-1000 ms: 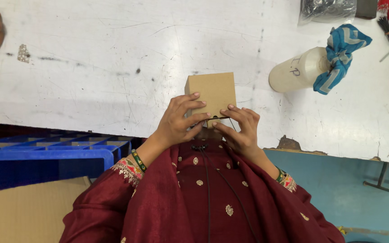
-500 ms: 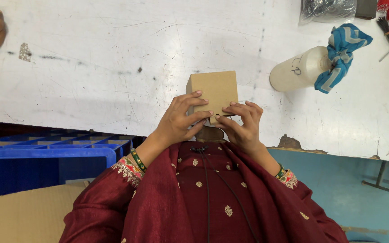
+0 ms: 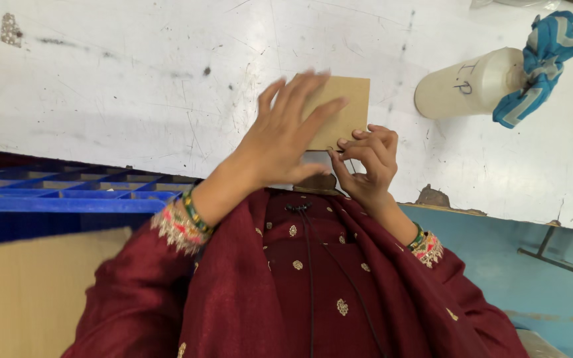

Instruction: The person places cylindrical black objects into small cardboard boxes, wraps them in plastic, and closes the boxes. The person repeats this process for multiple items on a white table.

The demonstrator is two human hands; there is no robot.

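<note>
A: Nearest the camera?

B: Maroon tunic (image 3: 313,292) with small gold motifs, a black cord down the front. Embroidered cuffs and bangles at both wrists.

A: To the sides, below the table edge?

B: On the left a blue crate (image 3: 54,199) with dividers, and a tan cardboard sheet (image 3: 34,292) nearer than it. On the right a blue floor (image 3: 532,285) and a dark metal frame (image 3: 565,255).

A: Hands?

B: Both are at the near edge of the table (image 3: 134,86). The left hand (image 3: 286,136) is spread, fingers open and blurred, lying across the face of the box (image 3: 346,109); it touches but does not clasp. The right hand (image 3: 366,162) is curled, fingertips pinched closed at the box's lower edge.

A: Box position?

B: Small, brown, cardboard, held up just above the table's near edge, between the two hands. Its left part is hidden by the left hand.

A: Surface?

B: White table top, scuffed, with dark scratches and specks. The near edge on the right is chipped, brown showing.

A: Farther out?

B: A cloudy plastic bottle (image 3: 472,83) lies on its side at the right, well apart from the box. A blue and white cloth (image 3: 542,63) is tied at its far end.
</note>
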